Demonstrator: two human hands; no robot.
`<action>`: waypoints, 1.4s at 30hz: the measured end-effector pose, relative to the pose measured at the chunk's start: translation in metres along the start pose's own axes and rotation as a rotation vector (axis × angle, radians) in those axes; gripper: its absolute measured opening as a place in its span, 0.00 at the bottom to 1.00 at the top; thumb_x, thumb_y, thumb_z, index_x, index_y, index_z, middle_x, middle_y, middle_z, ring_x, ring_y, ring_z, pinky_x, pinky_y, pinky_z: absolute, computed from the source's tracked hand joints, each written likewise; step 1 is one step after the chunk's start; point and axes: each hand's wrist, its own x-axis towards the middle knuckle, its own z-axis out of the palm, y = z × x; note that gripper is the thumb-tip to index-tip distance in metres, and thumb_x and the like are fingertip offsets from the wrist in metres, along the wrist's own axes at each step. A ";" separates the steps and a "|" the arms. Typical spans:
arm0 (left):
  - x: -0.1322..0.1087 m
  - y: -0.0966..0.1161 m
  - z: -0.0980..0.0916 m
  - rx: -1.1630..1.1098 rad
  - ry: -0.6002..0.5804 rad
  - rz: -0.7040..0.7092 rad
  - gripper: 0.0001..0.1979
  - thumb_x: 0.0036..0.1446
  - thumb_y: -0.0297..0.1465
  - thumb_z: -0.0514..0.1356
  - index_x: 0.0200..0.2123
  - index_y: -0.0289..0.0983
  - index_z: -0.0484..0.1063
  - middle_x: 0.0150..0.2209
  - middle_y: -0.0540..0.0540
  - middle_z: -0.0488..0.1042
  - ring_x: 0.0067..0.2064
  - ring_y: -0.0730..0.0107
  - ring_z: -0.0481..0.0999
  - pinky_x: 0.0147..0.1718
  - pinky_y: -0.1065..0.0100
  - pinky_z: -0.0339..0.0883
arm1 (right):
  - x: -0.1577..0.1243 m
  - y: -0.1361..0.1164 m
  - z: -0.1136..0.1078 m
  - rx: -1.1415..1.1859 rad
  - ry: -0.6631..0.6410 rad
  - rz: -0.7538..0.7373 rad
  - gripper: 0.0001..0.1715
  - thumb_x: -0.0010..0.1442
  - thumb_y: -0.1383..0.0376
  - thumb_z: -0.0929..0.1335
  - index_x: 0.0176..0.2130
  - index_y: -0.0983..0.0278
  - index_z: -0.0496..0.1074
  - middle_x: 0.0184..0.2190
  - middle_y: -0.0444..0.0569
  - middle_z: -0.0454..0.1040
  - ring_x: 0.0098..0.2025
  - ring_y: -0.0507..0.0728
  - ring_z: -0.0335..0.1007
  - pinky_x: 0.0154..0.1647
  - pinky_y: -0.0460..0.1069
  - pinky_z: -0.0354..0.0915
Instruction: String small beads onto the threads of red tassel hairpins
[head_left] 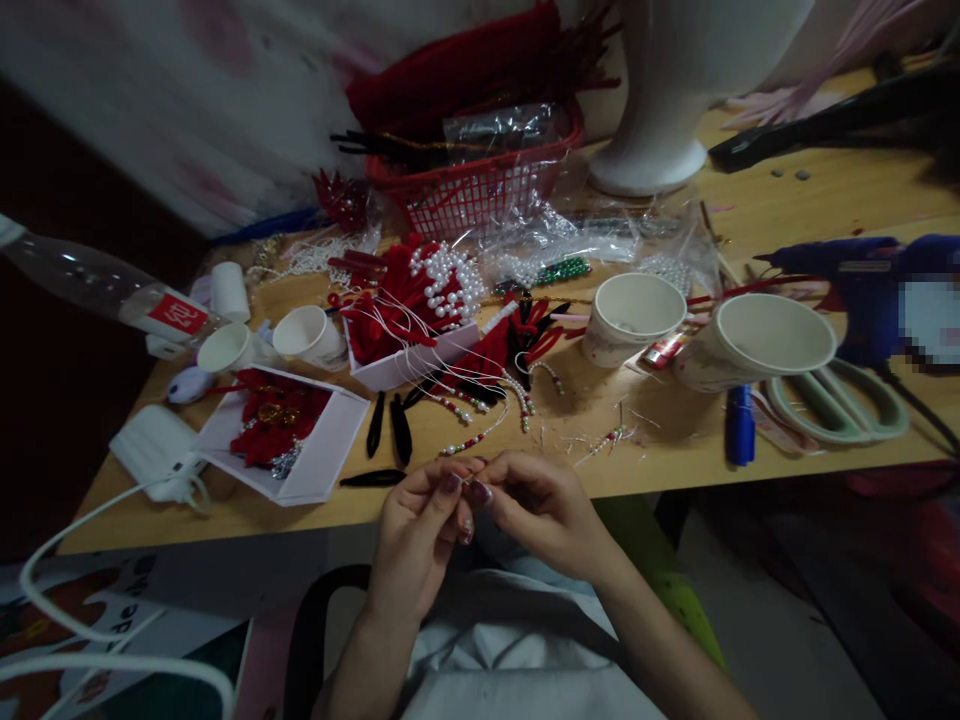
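One pale wooden table (675,440) fills the view, its near edge running just beyond and partly behind the hands. A red plastic mesh basket (450,205) stands at twelve o'clock from them; a white cardboard box (412,365) heaped with red fuzzy pieces and pearly beads sits at eleven, and a second white box (330,450) towards nine. The left hand (416,515) and right hand (544,510) meet at the edge, above the lap, thumb and forefinger of each pinched narrow on a thin slight piece (468,479), too small to identify. Two white paper cups (611,340) stand around two o'clock. A beaded white strand (466,442) lies just beyond the fingers at twelve o'clock.

The thin piece should be very light and easy to drop; fingertips at its ends would suit it best, with little squeeze. The strand is likely limp, its beads slippery. Elbow room is best towards six o'clock, over the lap, and along the wood at three; the second box and a black velvety strip (373,479) crowd nine.
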 end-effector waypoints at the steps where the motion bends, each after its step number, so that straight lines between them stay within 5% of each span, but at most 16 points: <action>1: -0.001 0.001 0.001 0.003 0.002 0.008 0.14 0.39 0.36 0.77 0.26 0.35 0.81 0.31 0.46 0.82 0.18 0.86 0.68 0.18 0.82 0.65 | 0.000 -0.001 0.000 -0.016 0.003 -0.017 0.12 0.65 0.61 0.67 0.33 0.65 0.73 0.25 0.45 0.73 0.25 0.49 0.64 0.25 0.44 0.60; 11: -0.004 0.001 0.007 0.065 0.060 0.067 0.16 0.38 0.37 0.77 0.28 0.34 0.80 0.26 0.48 0.79 0.19 0.83 0.69 0.19 0.80 0.67 | 0.001 -0.004 0.000 0.029 -0.015 -0.061 0.12 0.66 0.61 0.66 0.33 0.65 0.74 0.26 0.46 0.76 0.26 0.49 0.67 0.26 0.43 0.62; 22: -0.005 -0.001 0.008 0.081 0.101 0.068 0.16 0.34 0.37 0.78 0.26 0.35 0.81 0.33 0.43 0.83 0.21 0.81 0.72 0.20 0.80 0.69 | 0.001 -0.003 0.001 0.068 -0.011 -0.081 0.12 0.67 0.62 0.66 0.34 0.65 0.74 0.27 0.46 0.75 0.29 0.50 0.70 0.30 0.45 0.66; 28: -0.004 -0.007 -0.001 0.257 0.103 0.314 0.09 0.44 0.36 0.74 0.28 0.38 0.83 0.37 0.43 0.80 0.39 0.67 0.79 0.31 0.76 0.73 | 0.001 0.000 0.001 -0.059 0.016 -0.083 0.12 0.66 0.64 0.65 0.38 0.65 0.78 0.28 0.46 0.76 0.29 0.51 0.69 0.30 0.45 0.65; 33: -0.004 -0.007 -0.006 0.336 0.034 0.499 0.04 0.46 0.33 0.73 0.26 0.41 0.83 0.32 0.48 0.71 0.36 0.72 0.73 0.32 0.77 0.71 | 0.000 -0.007 -0.002 -0.087 0.008 -0.059 0.10 0.63 0.64 0.67 0.37 0.65 0.79 0.28 0.46 0.76 0.27 0.50 0.66 0.25 0.43 0.61; 42: 0.001 -0.003 -0.003 0.361 0.037 0.551 0.06 0.39 0.34 0.76 0.22 0.43 0.83 0.28 0.49 0.69 0.32 0.73 0.70 0.31 0.74 0.70 | -0.001 -0.002 -0.004 0.256 -0.058 0.095 0.18 0.62 0.52 0.70 0.37 0.65 0.77 0.25 0.43 0.72 0.25 0.48 0.67 0.28 0.43 0.64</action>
